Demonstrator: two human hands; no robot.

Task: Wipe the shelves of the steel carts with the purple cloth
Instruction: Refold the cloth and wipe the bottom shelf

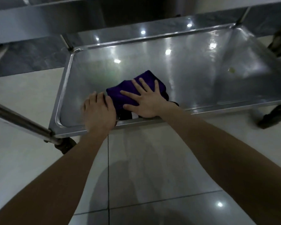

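Observation:
A folded purple cloth (pixel 128 88) lies on the bottom shelf (pixel 193 65) of a steel cart, close to the shelf's near rim. My right hand (pixel 144 99) presses flat on the cloth with its fingers spread and straight. My left hand (pixel 98 112) rests beside it on the shelf's near edge, its fingertips touching the cloth's left side; the fingers look slightly bent and blurred. A small yellowish spot (pixel 231 70) marks the shelf at the right.
A steel upright (pixel 19 120) of the cart crosses at the left, with a black caster (pixel 65 146) below it. Two more casters (pixel 274 116) stand at the right. A higher steel shelf (pixel 39 23) hangs above the far side. Glossy tiled floor (pixel 144 184) lies under me.

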